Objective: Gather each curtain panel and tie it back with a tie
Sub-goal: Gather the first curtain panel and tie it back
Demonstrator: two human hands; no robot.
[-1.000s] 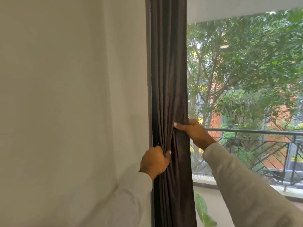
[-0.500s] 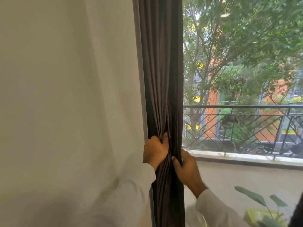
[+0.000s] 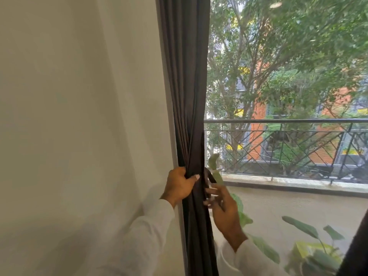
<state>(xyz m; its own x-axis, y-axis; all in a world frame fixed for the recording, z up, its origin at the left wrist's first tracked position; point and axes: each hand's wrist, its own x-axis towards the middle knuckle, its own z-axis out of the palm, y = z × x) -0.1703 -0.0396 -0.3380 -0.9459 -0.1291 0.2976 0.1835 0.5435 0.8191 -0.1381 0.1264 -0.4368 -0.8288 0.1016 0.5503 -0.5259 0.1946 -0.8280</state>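
The dark curtain panel (image 3: pixel 186 80) is hanging bunched along the window's left edge, beside the pale wall (image 3: pixel 79 116). The left hand (image 3: pixel 179 185) is gripping the gathered folds, fingers curled around the fabric. The right hand (image 3: pixel 224 208) is holding a dark tie (image 3: pixel 209 179) against the panel's right edge, its fingers pinching the strip. A metal railing (image 3: pixel 288 121) is showing outside.

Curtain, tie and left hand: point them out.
curtain (image 3: pixel 185 86), head view, on the gathered folds above the hands.
tie (image 3: pixel 210 178), head view, on the dark loop beside the curtain.
left hand (image 3: pixel 179 185), head view, on its back.
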